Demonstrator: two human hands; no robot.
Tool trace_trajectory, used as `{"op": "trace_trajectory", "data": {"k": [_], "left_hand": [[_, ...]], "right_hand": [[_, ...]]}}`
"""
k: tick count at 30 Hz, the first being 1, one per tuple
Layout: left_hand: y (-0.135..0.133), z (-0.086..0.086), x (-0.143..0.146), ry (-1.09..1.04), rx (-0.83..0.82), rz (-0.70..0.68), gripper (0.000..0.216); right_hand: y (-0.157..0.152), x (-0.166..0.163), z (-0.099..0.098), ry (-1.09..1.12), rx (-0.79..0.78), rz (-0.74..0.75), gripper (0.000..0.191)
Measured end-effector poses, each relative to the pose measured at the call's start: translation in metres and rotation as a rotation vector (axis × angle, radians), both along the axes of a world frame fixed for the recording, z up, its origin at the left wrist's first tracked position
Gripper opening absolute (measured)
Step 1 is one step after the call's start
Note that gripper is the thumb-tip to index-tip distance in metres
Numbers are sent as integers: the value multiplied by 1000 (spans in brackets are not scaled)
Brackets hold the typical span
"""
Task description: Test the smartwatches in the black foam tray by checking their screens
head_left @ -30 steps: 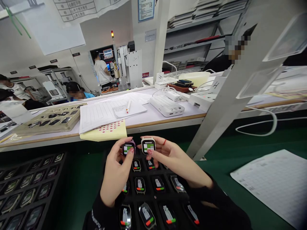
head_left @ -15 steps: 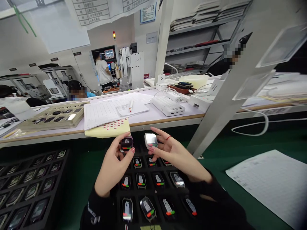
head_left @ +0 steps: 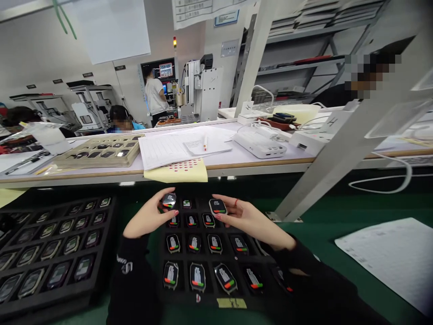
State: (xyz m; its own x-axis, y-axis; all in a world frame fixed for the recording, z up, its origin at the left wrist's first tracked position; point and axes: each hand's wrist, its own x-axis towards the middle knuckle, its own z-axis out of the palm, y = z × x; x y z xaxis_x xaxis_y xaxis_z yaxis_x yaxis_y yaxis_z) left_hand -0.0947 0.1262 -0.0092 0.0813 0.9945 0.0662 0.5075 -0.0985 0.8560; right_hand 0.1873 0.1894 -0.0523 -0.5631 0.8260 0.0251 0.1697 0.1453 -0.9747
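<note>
My left hand [head_left: 151, 212] grips a smartwatch body [head_left: 169, 200] by its edges, its screen lit with text and a red-green bar. In my right hand [head_left: 241, 216] is a second smartwatch body [head_left: 217, 207], pinched between thumb and fingers, with a similar lit display. Both are held over the back part of a black foam tray [head_left: 189, 298]. Rows of strapless watches fill its pockets, among them a lit watch [head_left: 214, 243] in the middle. Part of the tray's right side is hidden under my right forearm.
Another black tray [head_left: 57, 295] of watches lies to the left. A paper sheet [head_left: 382, 257] is on the green mat at right. Ahead, a shelf [head_left: 216, 168] carries papers, a white charger box [head_left: 260, 143] and a beige tray [head_left: 98, 153]. A slanted metal post [head_left: 304, 180] rises at right.
The view has shifted, so the shelf and tray sit differently. My hands have moved farther apart, each still holding a watch. The right watch's screen now reads dark with text instead of glare.
</note>
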Motion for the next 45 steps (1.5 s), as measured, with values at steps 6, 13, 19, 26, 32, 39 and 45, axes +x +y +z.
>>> {"op": "trace_trajectory", "data": {"k": [6, 13, 19, 26, 32, 39, 45], "left_hand": [[45, -59, -1, -30, -98, 23, 66], [74, -106, -4, 139, -87, 190, 50], [78, -118, -2, 217, -44, 224, 47], [79, -118, -8, 174, -104, 215, 56], [83, -117, -19, 39, -122, 296, 50], [80, -111, -30, -67, -174, 303, 40], [75, -107, -40, -98, -191, 255, 34]], "right_hand": [[53, -26, -39, -338, 104, -73, 61], [92, -45, -61, -627, 239, -162, 28], [97, -57, -65, -789, 298, -57, 31], [109, -57, -44, -974, 327, 79, 28], [111, -73, -26, -1030, 423, -26, 23], [97, -97, -29, -1073, 478, -91, 25], [105, -93, -36, -1136, 472, -145, 27]]}}
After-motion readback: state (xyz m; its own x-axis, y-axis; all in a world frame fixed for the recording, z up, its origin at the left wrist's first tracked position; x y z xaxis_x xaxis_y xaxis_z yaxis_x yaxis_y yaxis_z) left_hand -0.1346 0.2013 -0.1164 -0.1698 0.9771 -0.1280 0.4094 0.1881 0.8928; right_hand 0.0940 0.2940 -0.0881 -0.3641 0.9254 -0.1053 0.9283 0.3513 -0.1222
